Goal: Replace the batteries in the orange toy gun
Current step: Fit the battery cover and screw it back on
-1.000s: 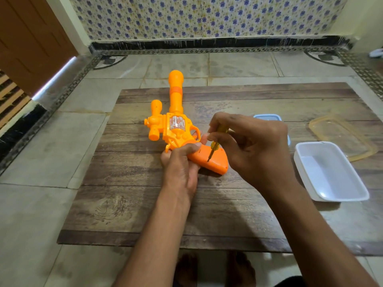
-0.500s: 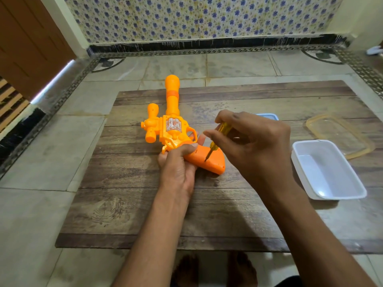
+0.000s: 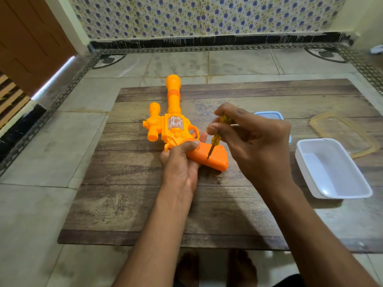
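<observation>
The orange toy gun lies on its side on a wooden board, barrel pointing away from me and grip toward the right. My left hand grips the gun where the body meets the grip, thumb over the top. My right hand pinches a small yellow screwdriver by its handle. The screwdriver stands nearly upright, its tip on the flat side of the orange grip.
A white rectangular container stands at the board's right side. A clear yellowish lid lies behind it. A small blue-rimmed container is partly hidden behind my right hand. Tiled floor surrounds the board; my feet show below its near edge.
My right hand has shifted slightly on the screwdriver handle, its tip staying on the grip. The left hand and gun have kept their place on the board.
</observation>
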